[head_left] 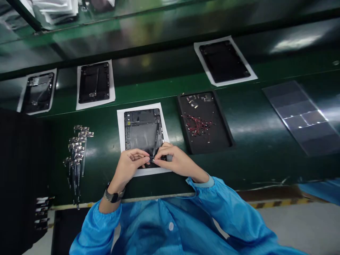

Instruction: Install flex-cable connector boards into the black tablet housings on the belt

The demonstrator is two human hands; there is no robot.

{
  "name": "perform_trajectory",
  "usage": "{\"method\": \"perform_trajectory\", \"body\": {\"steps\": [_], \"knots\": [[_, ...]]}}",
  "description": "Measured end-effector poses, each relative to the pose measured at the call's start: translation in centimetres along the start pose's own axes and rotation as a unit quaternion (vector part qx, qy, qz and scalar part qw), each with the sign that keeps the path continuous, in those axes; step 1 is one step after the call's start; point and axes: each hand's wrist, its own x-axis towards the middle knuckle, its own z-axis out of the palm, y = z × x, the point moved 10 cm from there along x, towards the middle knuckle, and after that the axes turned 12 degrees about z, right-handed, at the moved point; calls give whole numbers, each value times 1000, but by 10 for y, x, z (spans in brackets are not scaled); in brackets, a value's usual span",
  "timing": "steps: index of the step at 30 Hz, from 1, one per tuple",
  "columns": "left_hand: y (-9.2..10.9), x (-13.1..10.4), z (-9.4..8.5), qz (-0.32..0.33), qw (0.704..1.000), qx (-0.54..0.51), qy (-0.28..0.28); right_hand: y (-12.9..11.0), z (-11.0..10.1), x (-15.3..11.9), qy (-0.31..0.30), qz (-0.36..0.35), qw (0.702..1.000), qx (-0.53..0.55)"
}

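A black tablet-like housing (140,132) lies open on a white sheet (121,132) in front of me. Over its lower edge, both my hands pinch a small dark connector board (151,159) joined to a dark flat cable (156,138) running up inside the housing. My left hand (130,163) comes from the left, fingertips on the board's left end. From the right, my right hand (177,159) holds the other end between thumb and fingers. The fingertips partly hide the board.
Right of the housing stands a black tray (225,132) with red wires and small boards. Cable boards (78,145) are piled at the left. Three more housings (94,83) on white sheets line the back. Clear plastic sheets (302,117) lie at the right.
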Motion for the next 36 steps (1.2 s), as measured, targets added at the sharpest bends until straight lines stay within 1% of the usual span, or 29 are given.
{"method": "perform_trajectory", "body": {"steps": [5,9,15,20,26,32,36], "knots": [[-1,0,1,10,1000,-1,-20,-2,1,1,-7,10,1000,-15],[-3,1,4,15,999,-4,-29,-3,1,0,-6,4,999,-32],[-9,2,5,14,1000,4,-20,-2,3,-1,6,-5,998,-67],[-9,2,4,21,1000,-7,-13,0,1,1,23,5,997,-71],[-9,3,6,20,999,-25,-32,5,1,3,6,9,999,-51],[-10,4,6,28,999,-29,-29,9,0,4,20,5,999,-24],[-11,4,7,19,999,-23,-21,12,-1,6,24,9,1000,-16]]}}
